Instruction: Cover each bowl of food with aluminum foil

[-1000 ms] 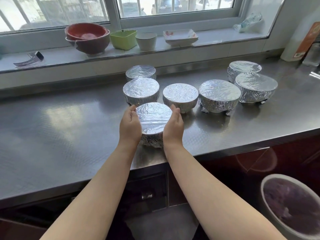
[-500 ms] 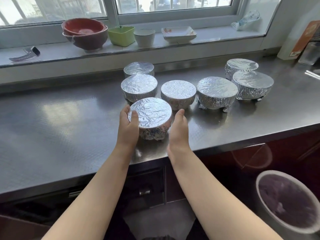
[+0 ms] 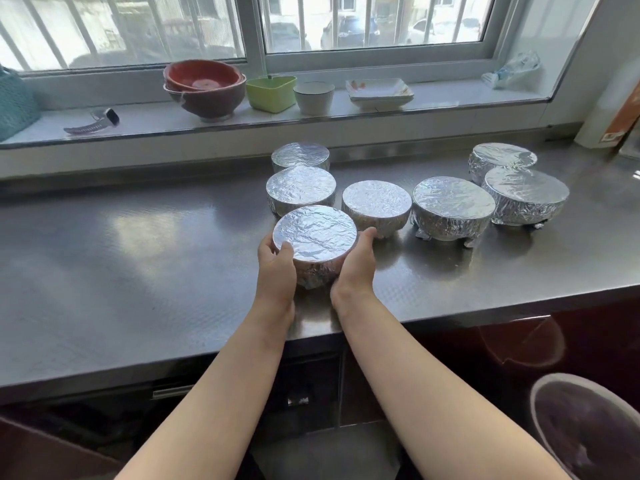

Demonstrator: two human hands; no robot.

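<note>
Head view, kitchen counter. Both hands cup the nearest foil-covered bowl (image 3: pixel 314 237), which stands on the steel countertop (image 3: pixel 138 258) just near of the other wrapped bowls. The left hand (image 3: pixel 277 268) curls round the bowl's left wall, its thumb lying over the foil rim; the right hand (image 3: pixel 356 265) presses its palm and curled fingers against the right wall, the fingertips reaching past the far side.

Change: half a second earlier the right hand stands off the bowl, fingers straight and close beside it, while the left hand alone touches it. Now the right hand has closed back onto the foil. The bowl sits in much the same place, just near of its neighbours. This reads as a last pressing of the foil skirt against the bowl's sides, not a lift: the base appears to rest on the counter, though the hands hide most of it.

Six further foil-covered bowls stand beyond: a middle-left bowl (image 3: pixel 300 192) just behind the held one, a far-left bowl (image 3: pixel 300 156) behind that, a centre bowl (image 3: pixel 376 207) near the right fingertips, a large bowl (image 3: pixel 453 211) to its right, and a right pair (image 3: pixel 526 195) overlapping in view. No uncovered bowl of food shows on the counter, so the task appears at or near its end.

On the windowsill (image 3: pixel 450 98) stand red bowls (image 3: pixel 204 90), a green dish (image 3: pixel 271 92), a white cup (image 3: pixel 314 97) and a white plate (image 3: pixel 379 92); none visibly holds food.
</note>
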